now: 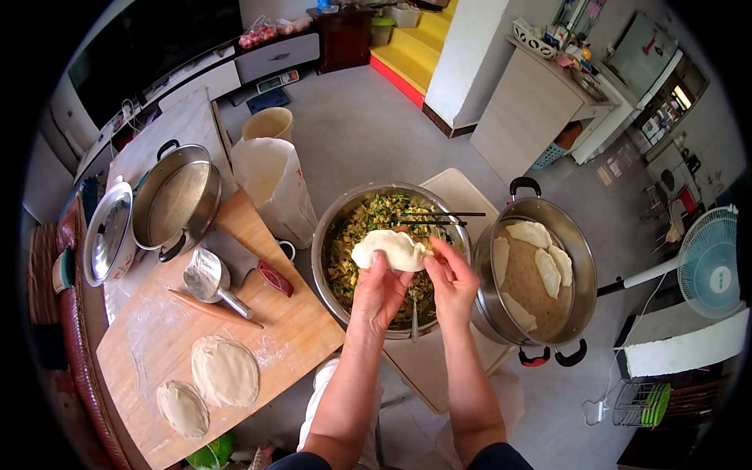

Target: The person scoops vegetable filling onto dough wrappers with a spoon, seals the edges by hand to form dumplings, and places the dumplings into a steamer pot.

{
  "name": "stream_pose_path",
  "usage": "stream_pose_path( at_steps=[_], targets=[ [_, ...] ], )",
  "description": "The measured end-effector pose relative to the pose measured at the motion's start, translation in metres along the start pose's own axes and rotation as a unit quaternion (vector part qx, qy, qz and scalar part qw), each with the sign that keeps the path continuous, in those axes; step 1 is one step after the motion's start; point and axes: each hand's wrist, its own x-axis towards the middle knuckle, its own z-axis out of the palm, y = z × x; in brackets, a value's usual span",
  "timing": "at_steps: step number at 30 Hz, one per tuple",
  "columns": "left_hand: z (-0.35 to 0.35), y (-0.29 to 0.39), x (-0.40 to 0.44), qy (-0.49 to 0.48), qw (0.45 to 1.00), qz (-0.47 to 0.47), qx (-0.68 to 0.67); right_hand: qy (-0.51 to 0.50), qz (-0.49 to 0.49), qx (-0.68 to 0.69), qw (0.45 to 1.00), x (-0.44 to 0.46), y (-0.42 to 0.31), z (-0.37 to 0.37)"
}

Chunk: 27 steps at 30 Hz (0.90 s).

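Note:
A large folded dumpling [390, 251] with a partly pleated edge is held above a metal bowl of chopped green and yellow filling [364, 222]. My left hand [381, 290] supports it from below, thumb against its side. The fingers of my right hand [450, 276] pinch its right end. Chopsticks [442, 218] and a spoon [415, 317] rest in the bowl. To the right, several finished dumplings [547, 270] lie in a steamer pot [581, 294]. Flat dough rounds [225, 371] sit on the wooden board [301, 333] at left.
On the board are a rolling pin [213, 308], a metal scoop [205, 276] and a red-handled knife [275, 279]. Behind it stand another steamer pan [207, 200], a lid [112, 235] and a bag-lined bin [274, 184]. A fan [709, 262] is at far right.

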Motion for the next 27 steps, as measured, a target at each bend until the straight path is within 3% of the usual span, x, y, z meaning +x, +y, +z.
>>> stream_pose_path(
  at_steps=[6,12,15,18,21,27],
  targets=[
    [0.002,0.003,-0.001,-0.022,1.000,0.004,0.003,-0.032,-0.096,-0.184,0.978,0.009,-0.005,-0.007],
    [0.005,0.002,-0.001,-0.043,0.999,-0.007,0.028,-0.030,-0.139,-0.227,0.963,0.013,-0.006,-0.005],
    [0.002,0.001,0.000,-0.042,0.997,-0.008,0.058,-0.024,-0.112,-0.170,0.979,0.016,-0.002,-0.007],
    [0.001,0.003,0.001,-0.046,0.997,-0.013,0.063,-0.003,-0.149,-0.253,0.956,0.015,-0.022,-0.004],
    [0.004,0.002,-0.001,-0.048,0.996,-0.018,0.067,-0.037,-0.170,-0.238,0.956,0.017,-0.007,-0.011],
    [0.004,0.001,-0.001,-0.044,0.993,-0.029,0.101,-0.002,-0.201,-0.280,0.939,0.016,0.005,-0.010]
  ],
)
